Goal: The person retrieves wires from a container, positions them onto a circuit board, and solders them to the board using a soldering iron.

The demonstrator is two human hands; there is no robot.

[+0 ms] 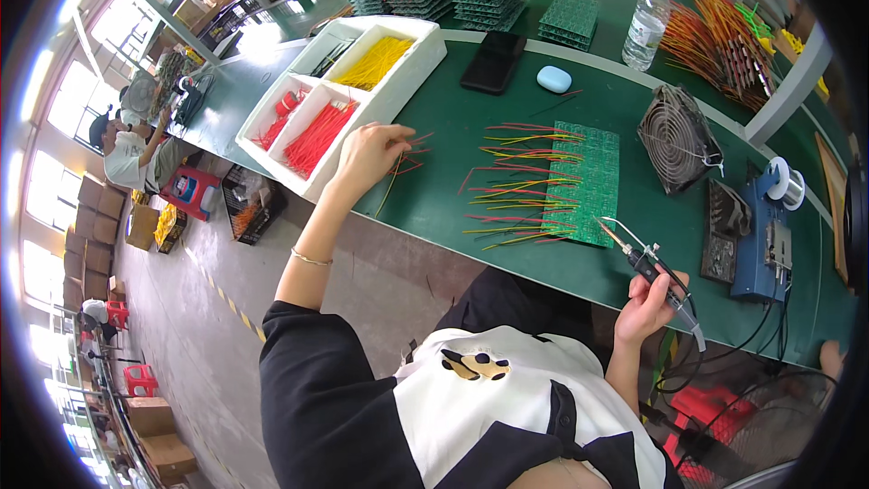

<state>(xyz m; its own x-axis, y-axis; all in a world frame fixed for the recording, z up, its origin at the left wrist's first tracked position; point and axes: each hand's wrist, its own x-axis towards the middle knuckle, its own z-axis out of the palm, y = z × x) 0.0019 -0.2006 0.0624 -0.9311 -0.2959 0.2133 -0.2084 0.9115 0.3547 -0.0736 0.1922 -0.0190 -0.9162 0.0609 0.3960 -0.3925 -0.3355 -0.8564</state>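
Observation:
My left hand (pixel 367 158) is beside the white foam box, its fingers pinched on thin wires (pixel 416 152); several red ones and a yellow one stick out around the fingertips. Just which of them are gripped is hard to tell. My right hand (pixel 644 310) grips a soldering iron (pixel 641 263) that has a thin metal feed tube along it. Its tip sits at the lower right part of a green circuit board panel (pixel 588 183). Rows of red and yellow wires (pixel 516 172) stick out leftward from that panel.
The foam box (pixel 421 50) holds red wires (pixel 317 140) and yellow wires (pixel 376 63). A phone (pixel 493 62), a light-blue case (pixel 554 80) and a bottle (pixel 646 25) lie or stand farther back. At right are a fan (pixel 674 140) and a blue solder-feeder unit (pixel 762 235) with cables.

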